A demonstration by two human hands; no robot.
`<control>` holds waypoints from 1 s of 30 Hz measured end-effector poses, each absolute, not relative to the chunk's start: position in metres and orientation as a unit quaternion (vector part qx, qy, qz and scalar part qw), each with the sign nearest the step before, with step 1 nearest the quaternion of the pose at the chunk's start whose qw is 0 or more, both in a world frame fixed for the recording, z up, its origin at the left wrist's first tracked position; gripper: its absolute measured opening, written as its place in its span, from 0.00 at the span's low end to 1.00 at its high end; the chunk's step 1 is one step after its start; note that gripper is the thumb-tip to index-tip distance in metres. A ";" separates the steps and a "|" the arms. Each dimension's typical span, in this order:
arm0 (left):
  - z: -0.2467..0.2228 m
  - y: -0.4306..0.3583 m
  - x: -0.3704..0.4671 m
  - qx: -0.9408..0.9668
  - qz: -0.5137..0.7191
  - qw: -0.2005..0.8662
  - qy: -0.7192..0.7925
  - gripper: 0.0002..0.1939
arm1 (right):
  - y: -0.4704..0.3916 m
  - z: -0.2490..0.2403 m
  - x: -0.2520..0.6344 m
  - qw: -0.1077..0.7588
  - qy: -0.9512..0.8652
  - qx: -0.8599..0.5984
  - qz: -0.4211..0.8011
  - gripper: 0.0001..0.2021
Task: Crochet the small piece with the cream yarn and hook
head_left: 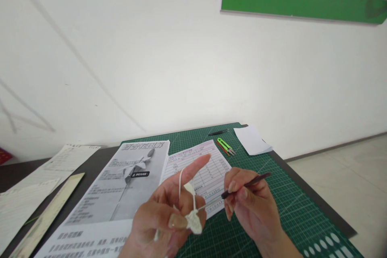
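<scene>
The left hand pinched a small white crocheted piece between thumb and fingers, with yarn passing over its raised forefinger. The right hand gripped the dark handle of a crochet hook, whose thin shaft reached the piece's upper edge. If that forefinger dipped, slack yarn might slip off the hook; a loose thumb could let the piece twist. Beyond both grips lay thread snips. No container was in view.
</scene>
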State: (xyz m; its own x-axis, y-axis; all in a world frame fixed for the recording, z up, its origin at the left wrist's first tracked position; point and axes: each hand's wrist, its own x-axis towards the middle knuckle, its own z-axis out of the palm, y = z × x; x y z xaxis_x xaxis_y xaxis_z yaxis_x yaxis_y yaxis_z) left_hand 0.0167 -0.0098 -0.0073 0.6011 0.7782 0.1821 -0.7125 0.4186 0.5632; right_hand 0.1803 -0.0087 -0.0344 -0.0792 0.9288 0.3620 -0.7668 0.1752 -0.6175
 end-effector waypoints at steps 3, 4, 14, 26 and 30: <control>-0.009 -0.008 0.013 0.336 0.443 0.826 0.094 0.32 | -0.007 -0.037 0.180 0.641 -0.336 -0.105 0.682 0.03; -0.011 -0.007 0.012 0.356 0.438 0.818 0.110 0.31 | -0.007 -0.038 0.179 0.629 -0.317 -0.107 0.702 0.04; -0.015 -0.006 0.018 0.490 0.447 0.711 0.235 0.33 | -0.005 -0.039 0.166 0.623 -0.248 -0.193 0.716 0.08; -0.009 -0.011 0.014 0.509 0.394 0.724 0.248 0.32 | -0.004 -0.039 0.170 0.623 -0.288 -0.171 0.707 0.09; -0.008 -0.013 0.011 0.505 0.391 0.730 0.242 0.31 | -0.004 -0.039 0.174 0.624 -0.306 -0.155 0.702 0.08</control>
